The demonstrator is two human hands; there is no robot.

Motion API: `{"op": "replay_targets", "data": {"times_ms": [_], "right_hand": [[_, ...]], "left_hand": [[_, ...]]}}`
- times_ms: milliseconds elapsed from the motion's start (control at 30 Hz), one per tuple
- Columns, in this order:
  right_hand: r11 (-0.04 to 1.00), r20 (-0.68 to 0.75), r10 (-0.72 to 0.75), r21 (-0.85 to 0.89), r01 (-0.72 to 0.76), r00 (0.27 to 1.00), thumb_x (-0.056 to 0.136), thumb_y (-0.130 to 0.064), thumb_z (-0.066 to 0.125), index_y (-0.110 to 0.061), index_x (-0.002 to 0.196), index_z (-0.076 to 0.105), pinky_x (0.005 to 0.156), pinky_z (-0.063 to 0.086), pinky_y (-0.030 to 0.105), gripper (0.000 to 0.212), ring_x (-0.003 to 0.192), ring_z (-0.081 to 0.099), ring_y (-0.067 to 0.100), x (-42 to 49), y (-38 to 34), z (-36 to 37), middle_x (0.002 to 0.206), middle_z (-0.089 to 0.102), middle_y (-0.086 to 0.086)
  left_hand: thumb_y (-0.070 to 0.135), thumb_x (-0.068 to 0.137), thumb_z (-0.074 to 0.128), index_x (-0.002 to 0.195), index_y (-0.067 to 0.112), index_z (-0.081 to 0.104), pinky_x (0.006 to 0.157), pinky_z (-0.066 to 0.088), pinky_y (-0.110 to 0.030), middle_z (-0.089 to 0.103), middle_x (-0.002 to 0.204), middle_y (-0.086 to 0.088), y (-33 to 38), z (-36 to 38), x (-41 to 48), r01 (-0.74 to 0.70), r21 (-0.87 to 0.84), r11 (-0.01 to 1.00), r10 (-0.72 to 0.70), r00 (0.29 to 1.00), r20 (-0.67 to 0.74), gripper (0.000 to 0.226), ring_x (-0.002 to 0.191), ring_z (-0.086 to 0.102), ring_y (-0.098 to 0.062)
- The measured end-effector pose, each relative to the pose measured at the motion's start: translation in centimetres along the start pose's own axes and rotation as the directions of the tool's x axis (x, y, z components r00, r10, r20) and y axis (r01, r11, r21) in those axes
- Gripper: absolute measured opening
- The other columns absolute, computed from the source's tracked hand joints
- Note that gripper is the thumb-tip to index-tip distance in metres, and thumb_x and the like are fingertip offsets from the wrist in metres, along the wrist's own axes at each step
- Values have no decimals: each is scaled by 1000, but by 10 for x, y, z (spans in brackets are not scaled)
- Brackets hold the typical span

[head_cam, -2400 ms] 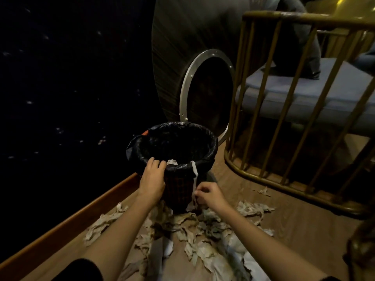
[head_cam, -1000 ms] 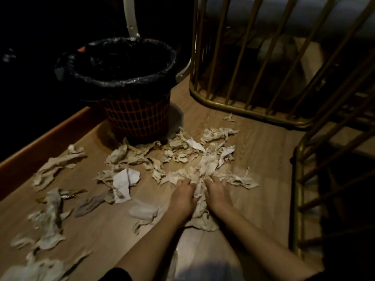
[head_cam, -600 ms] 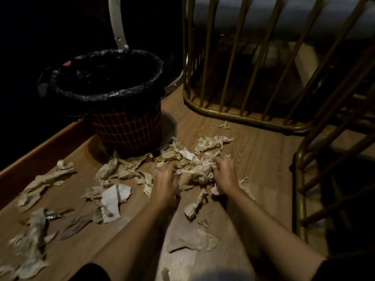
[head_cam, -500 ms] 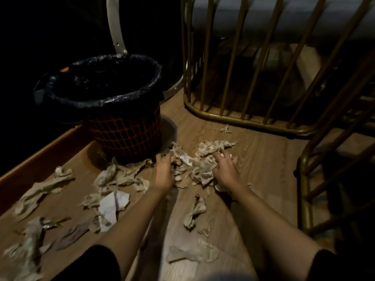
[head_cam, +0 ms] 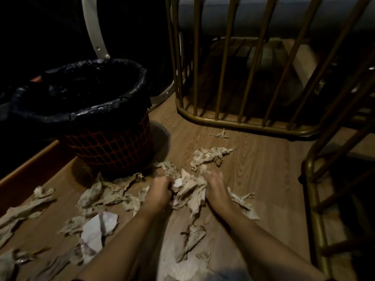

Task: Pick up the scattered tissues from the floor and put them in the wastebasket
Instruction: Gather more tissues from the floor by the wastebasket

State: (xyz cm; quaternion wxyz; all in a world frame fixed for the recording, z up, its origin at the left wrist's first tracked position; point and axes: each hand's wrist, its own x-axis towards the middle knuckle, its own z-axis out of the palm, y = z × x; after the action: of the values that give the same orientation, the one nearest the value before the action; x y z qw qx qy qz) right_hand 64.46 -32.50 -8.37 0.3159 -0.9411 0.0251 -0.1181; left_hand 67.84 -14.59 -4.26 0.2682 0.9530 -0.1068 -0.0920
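A bunch of crumpled tissues (head_cam: 189, 192) is pressed between my left hand (head_cam: 161, 190) and my right hand (head_cam: 216, 188) just above the wooden floor. Both hands curl around it from either side. The wastebasket (head_cam: 113, 147), red mesh with a black bag over its rim, stands up and to the left of the hands. More tissues lie scattered: a clump (head_cam: 209, 158) beyond the hands, a white piece (head_cam: 97, 228) at lower left, a strip (head_cam: 191, 239) between my forearms, and several (head_cam: 107, 196) at the basket's foot.
A brass-coloured railing (head_cam: 239, 120) curves along the floor behind the tissues, and a second brass frame (head_cam: 316, 209) stands at the right. A wooden ledge (head_cam: 30, 169) runs along the left. A white curved rim (head_cam: 93, 31) rises behind the basket.
My hands have drawn the tissues together into one bunch between them and pulled it slightly towards me. The view has shifted a little closer to the basket.
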Motion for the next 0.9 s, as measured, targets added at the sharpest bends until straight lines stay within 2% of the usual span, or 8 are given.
{"op": "replay_targets", "data": {"times_ms": [100, 167, 300, 400, 500, 667, 767, 900], "right_hand": [[997, -91, 76, -12, -77, 993, 84, 4, 49, -13, 122, 59, 97, 39, 44, 43, 116, 42, 37, 44, 6, -17, 127, 54, 17], [985, 73, 140, -108, -132, 987, 85, 1, 44, -23, 130, 52, 107, 30, 49, 51, 133, 28, 40, 72, 14, -20, 146, 39, 14], [947, 409, 298, -243, -212, 862, 92, -20, 43, -39, 141, 31, 114, 9, 60, 54, 144, -1, 43, 87, 11, -7, 161, 2, 0], [946, 308, 135, -321, -30, 942, 89, -9, 44, -28, 135, 45, 110, 29, 52, 50, 136, 26, 45, 57, -9, 15, 153, 29, 11], [960, 185, 54, -280, 0, 981, 73, 0, 60, -21, 108, 64, 84, 50, 46, 42, 110, 53, 48, 14, -18, 30, 122, 60, 16], [995, 203, 49, -96, -30, 978, 72, 14, 34, -25, 125, 55, 100, 36, 43, 69, 118, 42, 43, -11, -31, 15, 127, 50, 14], [997, 145, 80, -10, -79, 986, 82, 11, 36, -24, 132, 52, 105, 30, 37, 63, 123, 37, 39, 6, -63, -25, 138, 45, 11], [993, 15, -18, 119, 16, 1000, 86, 8, 42, -17, 131, 52, 107, 27, 37, 52, 127, 37, 33, 51, -132, -92, 134, 46, 10]], "left_hand": [[-15, 68, 49, 70, 2, 60, 52, 40, -33, 56, 75, -10, -6, -18, -10, -102, 29, 994, 105, 983, -150, 20, 63, 53, -23], [-10, 69, 53, 83, 5, 67, 64, 43, -34, 60, 87, -12, -6, -28, -12, -151, 99, 984, 166, 972, -169, 24, 79, 56, -26], [-9, 73, 53, 94, 11, 68, 66, 36, -26, 63, 100, -10, -4, -31, -16, -158, 178, 971, 180, 977, -114, 33, 93, 58, -27], [-10, 72, 53, 93, 9, 69, 60, 33, -23, 64, 94, -11, -5, -31, -23, -117, 166, 979, 134, 987, -91, 33, 85, 60, -26], [-17, 70, 45, 79, 4, 65, 45, 37, -12, 63, 79, -12, -3, -32, -33, -106, 121, 987, 111, 993, -32, 30, 63, 52, -15], [-13, 61, 50, 81, 1, 64, 61, 40, -33, 65, 84, -21, -2, -50, -47, -141, 150, 979, 154, 985, -82, 29, 81, 61, -36], [-11, 63, 53, 89, 5, 66, 70, 48, -40, 62, 91, -17, 17, -87, -56, -235, 129, 963, 255, 951, -175, 33, 87, 59, -32], [-13, 67, 58, 90, 8, 70, 73, 47, -23, 65, 95, -12, 51, -161, -58, -336, 89, 938, 341, 839, -425, 34, 90, 61, -22]]}}
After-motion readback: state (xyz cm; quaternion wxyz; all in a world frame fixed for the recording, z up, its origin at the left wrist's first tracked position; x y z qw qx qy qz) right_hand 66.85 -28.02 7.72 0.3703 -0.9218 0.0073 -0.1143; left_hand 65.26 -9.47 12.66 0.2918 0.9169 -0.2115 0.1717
